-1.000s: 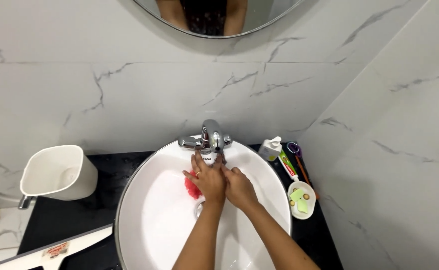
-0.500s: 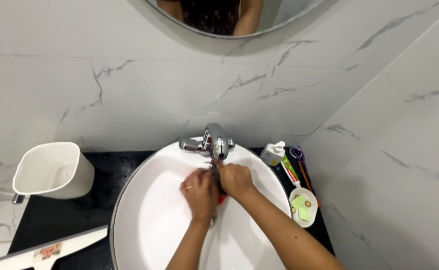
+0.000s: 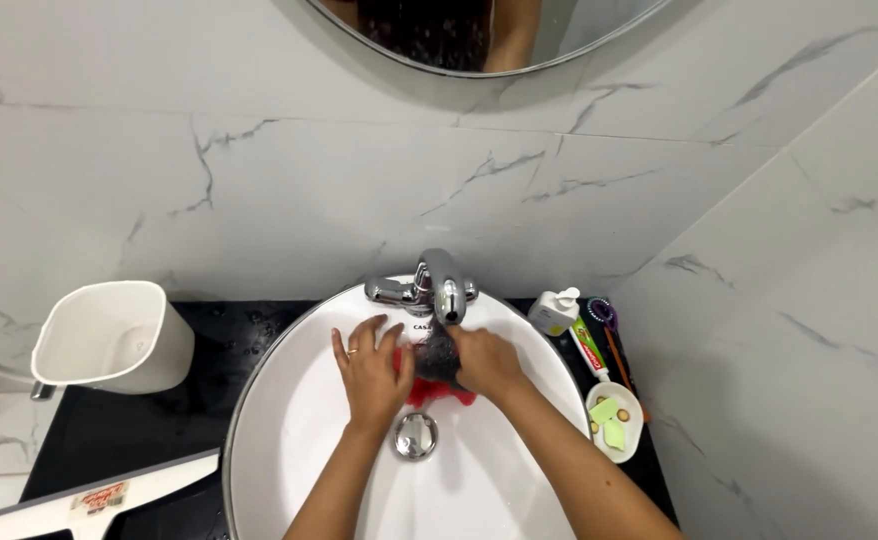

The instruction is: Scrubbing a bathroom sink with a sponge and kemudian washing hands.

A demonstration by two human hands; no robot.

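Observation:
Both my hands are over a round white sink (image 3: 289,440), under the chrome tap (image 3: 442,283). My right hand (image 3: 486,362) grips a dark scrubbing pad (image 3: 437,355) just below the spout. My left hand (image 3: 371,372) has its fingers spread and rests on a red cloth-like thing (image 3: 429,393) that shows beneath both hands; whether it grips it is unclear. The drain plug (image 3: 415,436) lies just below my hands.
A white plastic jug (image 3: 109,338) stands on the black counter (image 3: 119,430) at left. A white flat tool (image 3: 99,497) lies at the front left. Right of the sink are a small pump bottle (image 3: 556,309), a toothpaste tube (image 3: 590,347), a soap dish (image 3: 616,421). A mirror (image 3: 479,35) hangs above.
The view has shifted slightly. My hands stay under the tap; the left hand has opened its fingers and the dark pad now shows in the right hand, with the red thing beneath.

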